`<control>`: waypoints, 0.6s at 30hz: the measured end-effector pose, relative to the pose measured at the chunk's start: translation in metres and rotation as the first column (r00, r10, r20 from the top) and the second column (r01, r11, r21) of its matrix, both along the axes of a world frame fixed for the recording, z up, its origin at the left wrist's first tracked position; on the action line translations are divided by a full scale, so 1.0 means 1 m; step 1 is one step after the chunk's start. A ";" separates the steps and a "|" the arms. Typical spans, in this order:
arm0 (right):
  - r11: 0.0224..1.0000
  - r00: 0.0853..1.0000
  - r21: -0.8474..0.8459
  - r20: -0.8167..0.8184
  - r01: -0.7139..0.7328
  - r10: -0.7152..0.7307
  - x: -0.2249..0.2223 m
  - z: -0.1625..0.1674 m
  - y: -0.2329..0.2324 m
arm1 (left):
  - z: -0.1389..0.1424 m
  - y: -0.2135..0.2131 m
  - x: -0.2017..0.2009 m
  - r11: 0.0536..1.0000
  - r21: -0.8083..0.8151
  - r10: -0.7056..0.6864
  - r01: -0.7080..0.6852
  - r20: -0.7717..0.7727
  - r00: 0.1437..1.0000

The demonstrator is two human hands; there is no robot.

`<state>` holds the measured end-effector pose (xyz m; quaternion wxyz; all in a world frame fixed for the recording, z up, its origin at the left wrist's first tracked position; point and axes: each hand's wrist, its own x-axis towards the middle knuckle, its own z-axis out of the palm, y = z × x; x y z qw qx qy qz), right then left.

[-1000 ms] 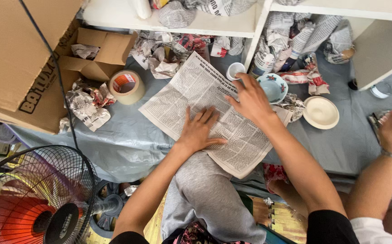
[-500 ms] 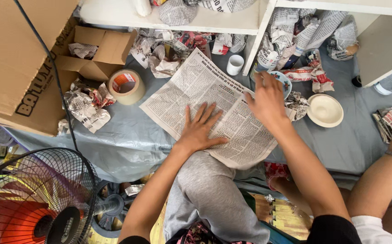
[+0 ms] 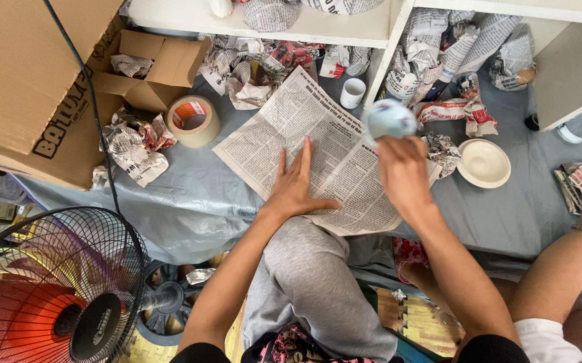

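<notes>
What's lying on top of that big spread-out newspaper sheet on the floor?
The left hand lies flat on the newspaper sheet, fingers spread. The right hand holds a pale blue bowl just above its far edge. The print under the palm is covered, and so is the grey sheet beneath.

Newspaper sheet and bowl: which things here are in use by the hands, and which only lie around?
In use:
- newspaper sheet, pressed flat by the left hand
- pale blue bowl, held by the right hand

Lying about:
- tape roll
- white cup
- cream dish
- fan
- cardboard box
</notes>
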<state>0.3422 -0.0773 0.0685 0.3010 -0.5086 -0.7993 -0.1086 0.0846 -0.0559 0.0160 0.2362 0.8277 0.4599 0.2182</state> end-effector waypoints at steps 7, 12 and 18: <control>0.910 0.932 -0.210 -0.006 -0.356 0.363 -0.038 -0.004 -0.004 | 0.004 -0.006 -0.008 0.992 0.117 0.028 -0.055 0.221 0.975; 0.878 0.893 -0.168 -0.028 -0.448 0.450 -0.035 -0.003 0.000 | 0.001 -0.011 -0.014 0.990 0.124 -0.020 -0.060 0.563 0.826; 0.910 0.927 -0.236 -0.244 -0.342 0.285 -0.010 0.013 -0.028 | -0.030 -0.049 -0.056 0.826 0.192 0.191 -0.529 0.789 0.584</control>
